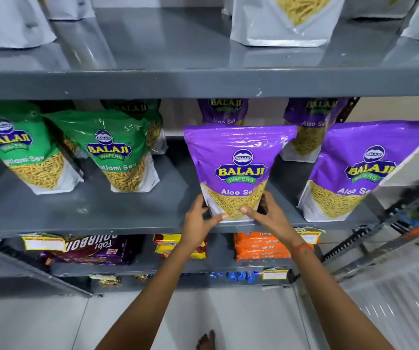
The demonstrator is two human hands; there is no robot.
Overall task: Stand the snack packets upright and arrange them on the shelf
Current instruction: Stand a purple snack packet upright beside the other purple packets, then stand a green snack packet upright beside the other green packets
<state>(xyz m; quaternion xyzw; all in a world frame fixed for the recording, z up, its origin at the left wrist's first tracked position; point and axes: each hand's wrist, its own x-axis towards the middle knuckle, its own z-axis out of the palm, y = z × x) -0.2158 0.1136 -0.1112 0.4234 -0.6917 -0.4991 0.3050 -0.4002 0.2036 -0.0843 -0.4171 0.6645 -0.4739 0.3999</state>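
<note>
1. Two bare hands hold one purple Aloo Sev packet [238, 170] at its bottom corners. The packet stands upright at the front edge of the middle shelf [97, 210], with its printed face to the person.
2. The left hand [198, 218] closes on the lower left corner; its thumb lies over the front of the packet and the fingers go behind it.
3. The right hand [266, 213] clamps the lower right corner in the same way, thumb at the front. A red thread [302, 248] goes around this wrist.
4. A second purple Aloo Sev packet [355, 173] stands to the right on the same shelf, apart from the held one and leaning a little to the left.
5. Behind them, two more purple packets [223, 111] stand at the back of the shelf, partly hidden.
6. On the left part of the shelf, two green Balaji sev packets [120, 150] lean to the left, and other green ones show behind them.
7. The upper shelf [203, 82] carries white pouches [289, 21] with a clear window of yellow sev.
8. The lower shelf holds a dark Bourbon biscuit pack [94, 250], yellow packs [170, 242] and orange packs [259, 247].
9. One bare foot [206, 341] shows on the pale floor below.
</note>
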